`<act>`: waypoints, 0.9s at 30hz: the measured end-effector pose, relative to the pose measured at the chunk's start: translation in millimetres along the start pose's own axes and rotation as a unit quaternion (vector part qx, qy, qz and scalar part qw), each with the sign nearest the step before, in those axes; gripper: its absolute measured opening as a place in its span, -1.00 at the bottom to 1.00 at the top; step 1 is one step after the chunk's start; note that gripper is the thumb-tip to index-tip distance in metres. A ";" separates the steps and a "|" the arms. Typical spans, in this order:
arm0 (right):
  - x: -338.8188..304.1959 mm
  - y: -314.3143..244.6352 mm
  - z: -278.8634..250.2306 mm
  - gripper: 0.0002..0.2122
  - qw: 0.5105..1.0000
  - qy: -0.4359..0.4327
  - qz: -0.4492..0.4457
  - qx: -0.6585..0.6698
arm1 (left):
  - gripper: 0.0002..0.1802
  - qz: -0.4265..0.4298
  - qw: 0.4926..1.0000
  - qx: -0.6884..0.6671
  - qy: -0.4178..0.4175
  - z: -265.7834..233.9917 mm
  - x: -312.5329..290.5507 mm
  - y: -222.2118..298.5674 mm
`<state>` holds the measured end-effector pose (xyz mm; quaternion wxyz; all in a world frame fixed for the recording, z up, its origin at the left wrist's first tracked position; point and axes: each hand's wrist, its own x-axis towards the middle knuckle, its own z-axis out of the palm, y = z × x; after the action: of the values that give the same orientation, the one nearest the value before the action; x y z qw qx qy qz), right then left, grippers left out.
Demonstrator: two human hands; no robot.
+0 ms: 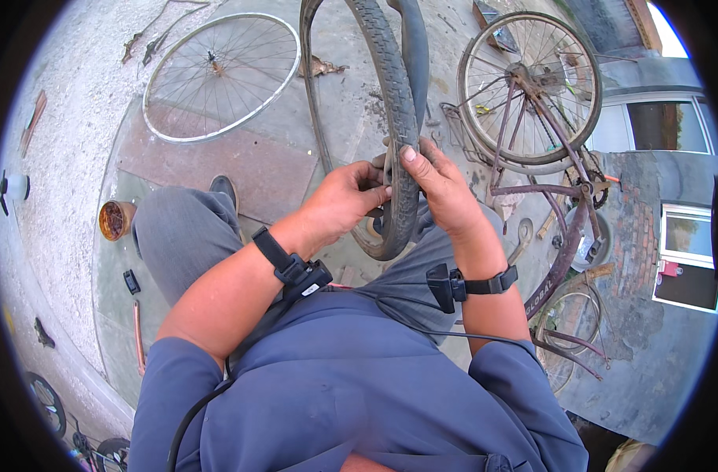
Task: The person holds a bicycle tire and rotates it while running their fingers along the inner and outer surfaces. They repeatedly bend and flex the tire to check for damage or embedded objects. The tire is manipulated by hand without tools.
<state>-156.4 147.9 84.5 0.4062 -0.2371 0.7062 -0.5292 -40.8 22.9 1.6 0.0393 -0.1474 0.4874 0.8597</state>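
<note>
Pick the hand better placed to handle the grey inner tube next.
Probably the right hand: it touches the tire on the side where the inner tube runs; the left hand sits opposite.

Two hands (339,200) (444,187), two wrist straps (271,250) (492,283) and one tyre (396,94) are seen at centre, one spoked wheel (215,69) upper left, one tin (128,212) left; perhaps two dim wheels (48,403) (113,452) are shown lower left.

A loose wheel (215,69) and bicycle frame (569,248) suggest an outdoor workshop.

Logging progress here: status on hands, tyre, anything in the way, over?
Left hand and right hand both gripping tyre. Tube alongside, beyond right hand, possibly crowding it. Wheel on ground, off left.
</note>
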 end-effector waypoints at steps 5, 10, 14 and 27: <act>1.4 -2.8 8.2 -0.60 0.998 0.062 -0.009 0.002 | -0.81 -0.016 0.997 0.052 0.045 3.8 -2.7 -0.7; 2.9 -3.0 8.3 -0.61 0.995 0.083 -0.038 -0.048 | -0.73 0.070 0.988 0.124 0.062 12.5 -15.0 1.0; 4.4 -1.0 11.8 -0.61 0.991 0.114 -0.051 -0.038 | -0.68 0.098 0.989 0.101 0.053 23.5 -23.5 0.9; 14.1 -2.0 27.6 -0.56 0.982 0.172 -0.054 0.056 | -0.70 0.084 0.990 0.093 0.061 19.8 -20.5 10.6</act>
<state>-141.7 121.1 78.8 0.2616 -0.1573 0.7210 -0.6221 -27.8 35.7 25.9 -0.0497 -0.1534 0.5772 0.8005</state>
